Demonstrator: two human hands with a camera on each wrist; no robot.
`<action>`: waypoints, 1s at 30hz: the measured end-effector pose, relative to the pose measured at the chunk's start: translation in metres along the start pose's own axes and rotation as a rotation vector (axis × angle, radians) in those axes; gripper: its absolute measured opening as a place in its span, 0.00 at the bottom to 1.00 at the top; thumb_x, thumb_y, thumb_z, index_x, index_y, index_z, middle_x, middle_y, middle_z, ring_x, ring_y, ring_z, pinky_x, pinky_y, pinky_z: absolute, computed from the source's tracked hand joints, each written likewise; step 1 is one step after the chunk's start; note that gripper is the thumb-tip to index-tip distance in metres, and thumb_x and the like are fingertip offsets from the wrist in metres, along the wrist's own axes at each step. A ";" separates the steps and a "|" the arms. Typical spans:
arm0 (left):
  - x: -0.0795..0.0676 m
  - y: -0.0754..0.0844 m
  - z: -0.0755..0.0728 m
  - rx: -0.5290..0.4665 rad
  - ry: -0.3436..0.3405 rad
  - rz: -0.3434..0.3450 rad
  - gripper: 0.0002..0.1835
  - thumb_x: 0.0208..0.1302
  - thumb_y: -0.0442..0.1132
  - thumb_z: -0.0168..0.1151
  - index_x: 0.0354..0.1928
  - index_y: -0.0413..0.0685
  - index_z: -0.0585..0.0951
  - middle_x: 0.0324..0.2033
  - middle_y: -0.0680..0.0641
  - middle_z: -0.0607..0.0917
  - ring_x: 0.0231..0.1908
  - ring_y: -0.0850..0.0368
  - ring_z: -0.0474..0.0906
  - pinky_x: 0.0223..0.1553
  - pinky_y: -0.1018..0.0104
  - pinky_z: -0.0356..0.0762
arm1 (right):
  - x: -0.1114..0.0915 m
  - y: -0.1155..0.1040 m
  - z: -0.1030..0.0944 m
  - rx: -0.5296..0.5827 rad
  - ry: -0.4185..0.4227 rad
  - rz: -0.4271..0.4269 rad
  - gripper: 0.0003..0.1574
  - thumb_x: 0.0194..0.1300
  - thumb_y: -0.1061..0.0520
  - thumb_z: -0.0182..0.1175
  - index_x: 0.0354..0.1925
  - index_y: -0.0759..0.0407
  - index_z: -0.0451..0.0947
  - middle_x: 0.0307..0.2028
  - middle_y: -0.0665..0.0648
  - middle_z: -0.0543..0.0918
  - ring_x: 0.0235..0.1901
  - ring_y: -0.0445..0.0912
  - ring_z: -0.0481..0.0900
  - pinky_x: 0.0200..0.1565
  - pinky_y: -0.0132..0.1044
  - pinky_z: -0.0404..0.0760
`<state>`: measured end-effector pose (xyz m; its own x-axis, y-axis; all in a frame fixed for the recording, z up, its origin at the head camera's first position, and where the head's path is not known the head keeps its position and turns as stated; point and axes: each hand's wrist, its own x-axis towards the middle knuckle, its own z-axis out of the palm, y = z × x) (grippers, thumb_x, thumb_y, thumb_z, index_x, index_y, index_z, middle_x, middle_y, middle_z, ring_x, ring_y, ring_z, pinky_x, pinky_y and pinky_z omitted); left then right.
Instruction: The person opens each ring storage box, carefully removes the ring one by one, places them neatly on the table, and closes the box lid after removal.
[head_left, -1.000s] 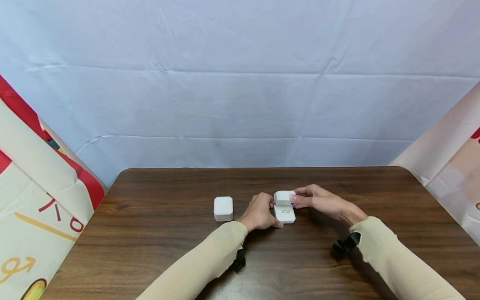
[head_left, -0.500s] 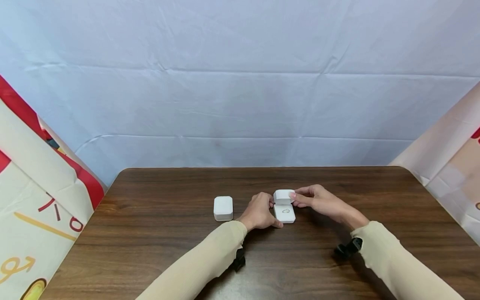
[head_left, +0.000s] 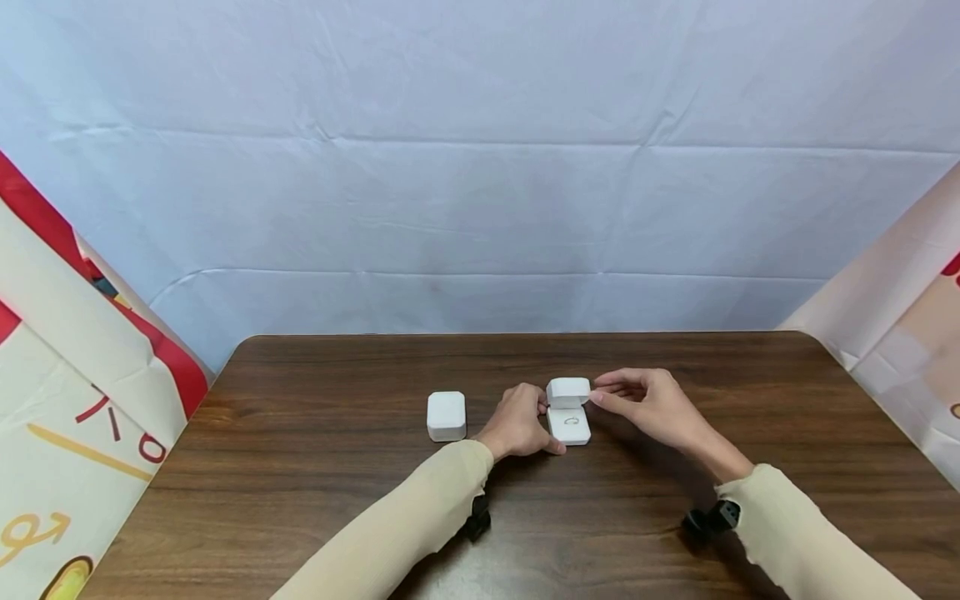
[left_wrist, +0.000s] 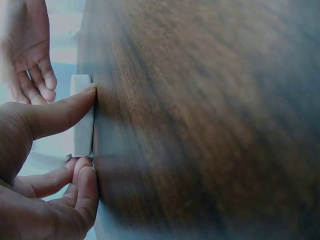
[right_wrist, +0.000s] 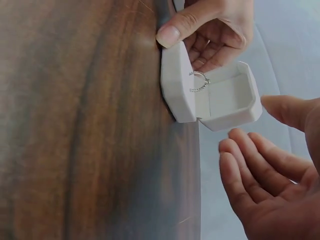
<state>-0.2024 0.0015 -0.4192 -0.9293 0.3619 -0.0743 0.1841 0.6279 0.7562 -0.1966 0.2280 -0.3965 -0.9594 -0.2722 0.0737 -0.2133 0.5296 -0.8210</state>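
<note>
A white ring box (head_left: 567,392) stands on the table with its lid raised. A thin silver ring (right_wrist: 201,81), studded with small stones, stands in the pad of its base. My left hand (head_left: 517,422) grips the base from the left, thumb at the front corner and fingers at the back; the left wrist view shows thumb and fingers at opposite ends of the box base (left_wrist: 82,137). To the right of the lid, my right hand (head_left: 658,408) holds its fingers loosely extended around nothing, with the thumb tip close to the lid's edge (right_wrist: 254,107).
A second white box (head_left: 446,415), lid down, sits left of my left hand on the brown wooden table (head_left: 337,392). A pale cloth backdrop (head_left: 480,208) hangs behind the table's far edge. Printed cloth (head_left: 82,467) borders the left side.
My right hand has let go of the lid and drawn slightly to the right, its fingers spreading. The lid stays raised. My left hand keeps its hold on the base.
</note>
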 end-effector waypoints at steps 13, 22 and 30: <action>0.000 0.000 -0.001 0.017 -0.004 -0.004 0.28 0.41 0.38 0.87 0.44 0.37 0.83 0.38 0.48 0.82 0.38 0.57 0.77 0.41 0.66 0.78 | -0.013 0.009 0.011 -0.010 0.046 -0.155 0.10 0.59 0.60 0.75 0.38 0.63 0.87 0.30 0.50 0.87 0.30 0.43 0.84 0.32 0.34 0.82; 0.000 0.000 0.000 0.026 -0.013 -0.008 0.29 0.42 0.39 0.87 0.46 0.36 0.82 0.39 0.47 0.82 0.39 0.56 0.76 0.42 0.66 0.77 | -0.011 0.018 0.021 -0.080 0.035 -0.173 0.06 0.58 0.63 0.75 0.35 0.57 0.88 0.26 0.46 0.86 0.27 0.40 0.82 0.30 0.34 0.80; -0.001 0.001 -0.001 0.031 -0.019 -0.009 0.29 0.43 0.39 0.86 0.47 0.37 0.82 0.40 0.46 0.82 0.40 0.55 0.77 0.42 0.66 0.78 | -0.008 0.017 0.026 -0.133 0.048 -0.181 0.06 0.57 0.64 0.75 0.32 0.54 0.88 0.26 0.44 0.85 0.26 0.39 0.81 0.29 0.33 0.80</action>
<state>-0.2023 0.0008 -0.4180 -0.9247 0.3689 -0.0934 0.1860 0.6523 0.7348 -0.1879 0.2185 -0.4261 -0.9105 -0.3351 0.2424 -0.4018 0.5777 -0.7105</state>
